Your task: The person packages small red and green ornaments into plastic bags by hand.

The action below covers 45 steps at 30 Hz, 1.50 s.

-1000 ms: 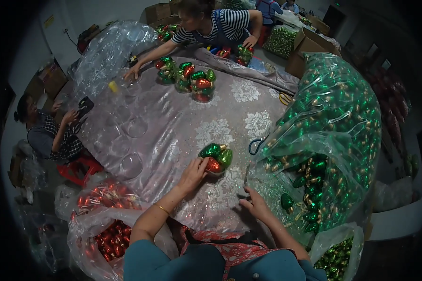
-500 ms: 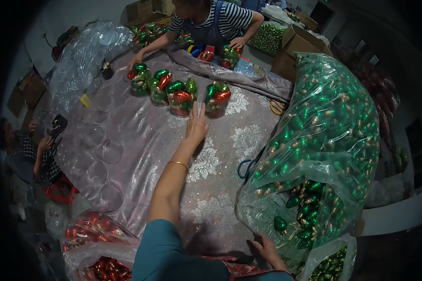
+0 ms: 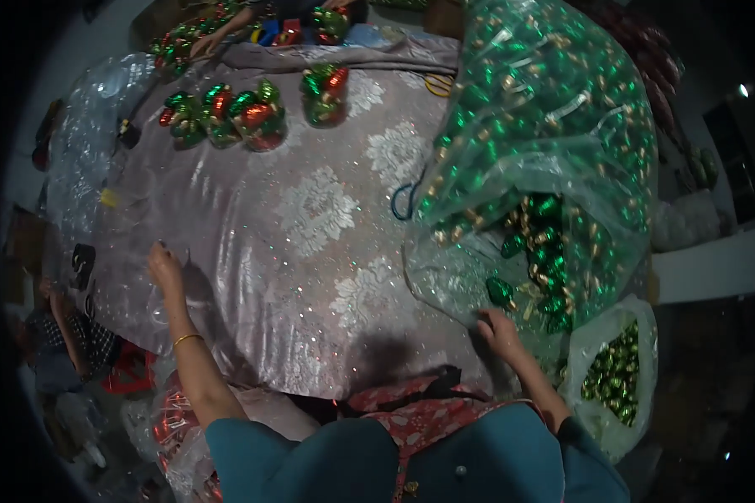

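Note:
My left hand (image 3: 166, 264), a gold bangle at its wrist, reaches over the left of the cloth-covered table (image 3: 252, 293). Its fingers look apart, with nothing visible in them, among faint clear plastic rounds. My right hand (image 3: 500, 334) is at the near mouth of a big clear bag (image 3: 554, 159) of shiny green bulb-shaped ornaments; its fingers are curled, their grip hidden. A loose green ornament (image 3: 501, 292) lies close by. Toward the far side, a filled clear container (image 3: 324, 96) of red and green ornaments stands apart from a row of similar filled containers (image 3: 258, 121).
At the table's far edge, a co-worker's arm (image 3: 222, 33) reaches in near a tape dispenser (image 3: 287, 32). Blue-handled scissors (image 3: 403, 201) lie beside the big bag. An open bag of small green ornaments (image 3: 611, 377) stands at right. Another person (image 3: 63, 335) sits at left.
My left hand has left the filled containers and swung back to the near left. My right hand has moved up beside the green bag. The view has tilted down.

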### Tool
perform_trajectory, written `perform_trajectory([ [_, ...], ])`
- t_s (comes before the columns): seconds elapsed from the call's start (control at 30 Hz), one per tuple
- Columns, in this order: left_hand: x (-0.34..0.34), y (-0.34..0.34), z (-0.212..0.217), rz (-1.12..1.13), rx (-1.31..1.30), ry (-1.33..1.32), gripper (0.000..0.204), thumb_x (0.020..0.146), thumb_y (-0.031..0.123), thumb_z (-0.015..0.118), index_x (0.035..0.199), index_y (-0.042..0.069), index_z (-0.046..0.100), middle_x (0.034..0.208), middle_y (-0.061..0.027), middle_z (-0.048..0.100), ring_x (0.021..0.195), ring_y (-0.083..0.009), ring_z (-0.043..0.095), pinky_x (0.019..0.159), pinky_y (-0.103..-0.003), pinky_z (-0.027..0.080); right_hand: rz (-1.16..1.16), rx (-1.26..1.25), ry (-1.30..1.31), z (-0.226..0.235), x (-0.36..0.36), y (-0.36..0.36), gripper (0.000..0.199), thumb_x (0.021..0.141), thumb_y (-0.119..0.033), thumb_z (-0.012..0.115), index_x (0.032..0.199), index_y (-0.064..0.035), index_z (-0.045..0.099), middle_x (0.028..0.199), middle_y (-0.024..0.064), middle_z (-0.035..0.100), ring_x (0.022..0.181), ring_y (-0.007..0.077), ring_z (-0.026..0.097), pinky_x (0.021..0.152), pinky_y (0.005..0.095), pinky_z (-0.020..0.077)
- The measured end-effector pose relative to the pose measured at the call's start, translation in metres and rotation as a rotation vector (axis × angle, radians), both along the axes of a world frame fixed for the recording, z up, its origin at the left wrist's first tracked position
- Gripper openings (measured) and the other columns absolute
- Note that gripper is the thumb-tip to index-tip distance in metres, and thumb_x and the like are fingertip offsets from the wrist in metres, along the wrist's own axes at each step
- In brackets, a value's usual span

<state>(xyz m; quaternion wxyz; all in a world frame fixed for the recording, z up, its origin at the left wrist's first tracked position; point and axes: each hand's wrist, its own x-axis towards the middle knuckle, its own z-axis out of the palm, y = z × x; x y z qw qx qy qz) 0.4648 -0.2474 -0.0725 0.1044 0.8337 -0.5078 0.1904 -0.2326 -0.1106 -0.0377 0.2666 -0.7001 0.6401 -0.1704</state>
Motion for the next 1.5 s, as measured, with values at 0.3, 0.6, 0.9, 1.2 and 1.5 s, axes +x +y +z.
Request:
perform_trajectory([
  [0.3, -0.235, 0.082, 0.098, -0.619, -0.15, 0.435, 0.011, 0.081, 0.005, 0.058, 0.091, 0.004, 0.059, 0.086, -0.0144, 0.059, 0.081, -0.0328, 0.056, 0.074, -0.041, 0.04, -0.235, -0.234, 0.407, -0.022, -0.043, -0.036, 0.043, 0.078, -0.015, 0.066, 0.115, 0.0005, 0.052, 0.102, 0.0231, 0.056, 0.091, 0.0394, 0.054, 0.079, 0.0391, 0.045],
  [0.6, -0.427, 0.19, 0.071, -1.368, 0.172, 0.614, 0.018, 0.07, 0.004, 0.061, 0.087, 0.004, 0.057, 0.086, -0.0126, 0.051, 0.087, -0.0301, 0.051, 0.077, -0.041, 0.04, -0.489, 0.177, -0.821, 0.045, 0.003, -0.02, 0.046, 0.086, -0.026, 0.06, 0.121, 0.0002, 0.046, 0.101, 0.0068, 0.055, 0.093, 0.0184, 0.053, 0.08, 0.0347, 0.0443],
  [0.9, -0.467, 0.197, 0.083, -1.465, 0.151, 0.535, 0.018, 0.068, 0.002, 0.058, 0.086, 0.005, 0.056, 0.093, -0.0156, 0.049, 0.088, -0.0326, 0.05, 0.074, -0.04, 0.04, 0.317, -0.407, -0.153, 0.065, 0.039, 0.036, 0.053, 0.074, -0.021, 0.068, 0.121, -0.0086, 0.046, 0.119, 0.0124, 0.049, 0.111, 0.0306, 0.048, 0.095, 0.0422, 0.036],
  [1.2, -0.482, 0.208, 0.074, -1.416, 0.241, 0.493, 0.013, 0.073, -0.001, 0.057, 0.085, 0.004, 0.055, 0.092, -0.0157, 0.049, 0.087, -0.0345, 0.049, 0.074, -0.043, 0.04, -0.253, -0.635, -0.203, 0.071, -0.089, 0.081, 0.022, 0.081, -0.009, 0.059, 0.103, -0.0042, 0.057, 0.099, 0.012, 0.058, 0.097, 0.0291, 0.056, 0.086, 0.0384, 0.0427],
  [1.5, -0.493, 0.216, 0.092, -1.317, 0.214, 0.337, 0.033, 0.077, 0.001, 0.061, 0.109, 0.001, 0.053, 0.106, -0.0176, 0.051, 0.098, -0.0366, 0.049, 0.083, -0.043, 0.039, -1.115, 0.231, 0.863, 0.008, -0.364, 0.284, 0.02, 0.078, -0.017, 0.06, 0.096, -0.0073, 0.062, 0.105, 0.0163, 0.058, 0.098, 0.0355, 0.054, 0.081, 0.0458, 0.0442],
])
